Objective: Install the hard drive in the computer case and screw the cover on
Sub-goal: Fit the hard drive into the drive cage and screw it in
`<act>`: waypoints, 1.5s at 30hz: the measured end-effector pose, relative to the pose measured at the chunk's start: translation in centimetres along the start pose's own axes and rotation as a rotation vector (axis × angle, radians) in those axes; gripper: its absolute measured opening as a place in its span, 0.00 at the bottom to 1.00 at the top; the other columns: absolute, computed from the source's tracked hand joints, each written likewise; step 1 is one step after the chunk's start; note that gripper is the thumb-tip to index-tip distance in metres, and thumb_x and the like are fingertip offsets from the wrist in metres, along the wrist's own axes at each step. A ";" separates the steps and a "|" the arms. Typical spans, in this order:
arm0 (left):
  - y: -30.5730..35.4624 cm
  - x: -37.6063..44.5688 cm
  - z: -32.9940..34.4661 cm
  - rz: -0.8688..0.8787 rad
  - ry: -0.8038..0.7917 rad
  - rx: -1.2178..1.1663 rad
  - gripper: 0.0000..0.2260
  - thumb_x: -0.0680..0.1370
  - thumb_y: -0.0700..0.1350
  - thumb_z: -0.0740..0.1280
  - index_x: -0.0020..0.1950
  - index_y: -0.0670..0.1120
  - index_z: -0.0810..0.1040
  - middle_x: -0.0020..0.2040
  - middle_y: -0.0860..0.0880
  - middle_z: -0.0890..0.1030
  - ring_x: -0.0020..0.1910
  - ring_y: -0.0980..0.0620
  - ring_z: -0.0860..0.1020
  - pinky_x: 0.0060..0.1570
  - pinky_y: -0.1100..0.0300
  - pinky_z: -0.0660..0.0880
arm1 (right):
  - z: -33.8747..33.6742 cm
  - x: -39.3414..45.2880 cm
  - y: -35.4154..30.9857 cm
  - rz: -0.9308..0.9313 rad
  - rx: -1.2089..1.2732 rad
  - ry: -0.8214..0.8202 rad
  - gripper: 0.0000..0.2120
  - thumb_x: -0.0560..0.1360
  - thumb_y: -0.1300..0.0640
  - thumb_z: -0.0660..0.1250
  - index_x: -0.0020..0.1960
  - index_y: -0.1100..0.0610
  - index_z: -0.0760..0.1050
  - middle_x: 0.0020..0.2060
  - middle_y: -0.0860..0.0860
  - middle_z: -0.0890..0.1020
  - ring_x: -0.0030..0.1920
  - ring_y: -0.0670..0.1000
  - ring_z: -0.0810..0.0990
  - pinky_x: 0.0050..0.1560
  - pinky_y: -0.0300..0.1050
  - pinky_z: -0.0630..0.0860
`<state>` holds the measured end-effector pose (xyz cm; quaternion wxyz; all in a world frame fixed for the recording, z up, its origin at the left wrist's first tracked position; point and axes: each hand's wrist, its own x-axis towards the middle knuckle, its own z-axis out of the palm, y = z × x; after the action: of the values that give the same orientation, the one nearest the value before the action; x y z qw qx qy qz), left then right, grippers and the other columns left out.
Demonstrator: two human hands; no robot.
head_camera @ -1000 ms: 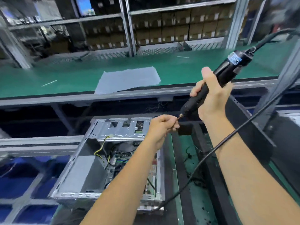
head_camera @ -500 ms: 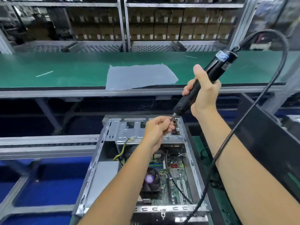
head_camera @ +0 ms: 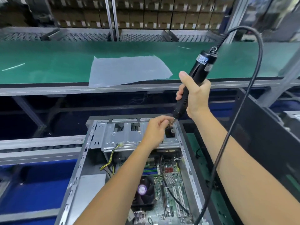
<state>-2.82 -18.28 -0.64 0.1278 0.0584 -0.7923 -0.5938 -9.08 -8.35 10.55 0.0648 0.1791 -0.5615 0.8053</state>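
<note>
My right hand (head_camera: 195, 96) gripped the screwdriver (head_camera: 193, 86) tilted; my left hand (head_camera: 156, 131) pinched at its tip, likely steadying a screw over the case (head_camera: 97, 140) corner.

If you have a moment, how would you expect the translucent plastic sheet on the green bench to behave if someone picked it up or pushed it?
The translucent plastic sheet looks thin and lies flat with a slightly wavy edge, so it would probably flop and drape when lifted. It likely weighs very little. Pushed across the smooth green bench, it would probably slide or wrinkle rather than hold its shape.
</note>
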 end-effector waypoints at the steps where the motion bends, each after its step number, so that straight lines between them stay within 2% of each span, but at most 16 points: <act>1: -0.7 0.3 0.0 0.010 0.035 0.123 0.11 0.80 0.38 0.60 0.51 0.49 0.81 0.47 0.55 0.81 0.46 0.60 0.77 0.45 0.72 0.70 | -0.1 0.1 0.5 -0.004 -0.032 -0.014 0.10 0.69 0.53 0.74 0.33 0.49 0.76 0.23 0.52 0.73 0.21 0.53 0.70 0.27 0.44 0.71; 4: -2.3 1.2 0.5 -0.012 0.027 0.361 0.09 0.78 0.38 0.64 0.52 0.46 0.82 0.48 0.49 0.82 0.40 0.54 0.76 0.47 0.59 0.76 | -0.5 0.6 2.1 -0.015 -0.131 -0.053 0.11 0.71 0.54 0.74 0.32 0.49 0.76 0.23 0.52 0.75 0.22 0.53 0.71 0.28 0.44 0.72; 5: -2.6 1.5 0.8 -0.003 0.008 0.413 0.08 0.77 0.38 0.65 0.52 0.46 0.83 0.48 0.48 0.83 0.42 0.53 0.77 0.50 0.56 0.77 | -0.6 0.7 2.6 -0.015 -0.157 -0.066 0.11 0.72 0.55 0.73 0.33 0.50 0.75 0.23 0.51 0.75 0.23 0.53 0.72 0.28 0.44 0.72; 9: -2.8 2.4 1.4 0.069 -0.042 0.541 0.08 0.72 0.41 0.71 0.50 0.48 0.84 0.49 0.50 0.84 0.53 0.51 0.77 0.58 0.53 0.74 | -1.0 0.7 4.1 0.007 -0.196 -0.082 0.12 0.72 0.57 0.73 0.33 0.52 0.74 0.24 0.52 0.74 0.23 0.53 0.71 0.27 0.44 0.72; 15: -3.3 3.0 1.3 0.046 -0.081 0.521 0.09 0.73 0.44 0.72 0.52 0.48 0.84 0.50 0.50 0.83 0.55 0.46 0.75 0.59 0.47 0.71 | -1.3 0.8 4.8 0.020 -0.218 -0.077 0.11 0.74 0.58 0.72 0.35 0.54 0.75 0.24 0.50 0.75 0.23 0.51 0.72 0.27 0.43 0.73; 19: -3.2 3.0 1.4 0.033 -0.065 0.493 0.07 0.74 0.44 0.72 0.51 0.48 0.84 0.49 0.51 0.84 0.55 0.46 0.75 0.59 0.47 0.70 | -1.5 0.8 4.8 0.016 -0.234 -0.079 0.12 0.74 0.57 0.72 0.34 0.52 0.74 0.24 0.49 0.75 0.23 0.51 0.72 0.27 0.43 0.73; 25: -3.1 3.0 1.4 0.046 -0.052 0.458 0.05 0.74 0.44 0.72 0.48 0.49 0.85 0.47 0.53 0.84 0.50 0.48 0.77 0.55 0.47 0.73 | -1.7 0.6 4.8 0.015 -0.254 -0.088 0.11 0.74 0.56 0.72 0.35 0.52 0.74 0.24 0.47 0.76 0.23 0.50 0.73 0.28 0.42 0.74; 30: -3.2 3.0 1.4 0.062 -0.059 0.472 0.06 0.74 0.44 0.72 0.49 0.48 0.85 0.48 0.52 0.84 0.52 0.48 0.77 0.56 0.47 0.72 | -1.7 0.5 4.7 0.005 -0.239 -0.072 0.11 0.74 0.57 0.72 0.35 0.55 0.73 0.24 0.48 0.75 0.23 0.50 0.73 0.27 0.42 0.73; 33: -3.1 3.0 1.3 0.030 -0.062 0.438 0.05 0.74 0.43 0.72 0.48 0.47 0.85 0.47 0.51 0.84 0.48 0.47 0.77 0.53 0.46 0.74 | -1.7 0.4 4.8 0.000 -0.240 -0.084 0.12 0.73 0.57 0.72 0.35 0.58 0.72 0.24 0.48 0.74 0.23 0.50 0.73 0.27 0.42 0.73; 36: -2.9 2.8 1.3 -0.011 -0.076 0.413 0.05 0.74 0.43 0.71 0.48 0.48 0.85 0.46 0.50 0.83 0.40 0.47 0.75 0.47 0.44 0.77 | -1.8 0.3 4.9 0.004 -0.255 -0.102 0.12 0.73 0.57 0.72 0.35 0.57 0.72 0.24 0.48 0.74 0.23 0.49 0.73 0.27 0.42 0.74; 41: -2.7 2.7 1.2 -0.043 -0.072 0.415 0.04 0.75 0.43 0.71 0.48 0.49 0.84 0.45 0.46 0.82 0.39 0.42 0.77 0.45 0.46 0.78 | -1.6 0.3 5.2 0.003 -0.286 -0.135 0.11 0.73 0.59 0.71 0.35 0.55 0.73 0.23 0.46 0.75 0.23 0.48 0.74 0.28 0.40 0.74; 45: -2.8 2.7 1.2 -0.056 -0.077 0.407 0.04 0.75 0.42 0.71 0.47 0.49 0.84 0.44 0.44 0.81 0.38 0.44 0.74 0.43 0.46 0.78 | -1.6 0.1 5.3 0.024 -0.285 -0.164 0.09 0.72 0.60 0.69 0.35 0.59 0.72 0.23 0.48 0.74 0.24 0.48 0.73 0.28 0.41 0.74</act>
<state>-5.89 -18.64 -3.27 0.0665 0.0825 -0.8981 -0.4268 -11.18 -8.79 5.41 0.0341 0.2266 -0.6756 0.7008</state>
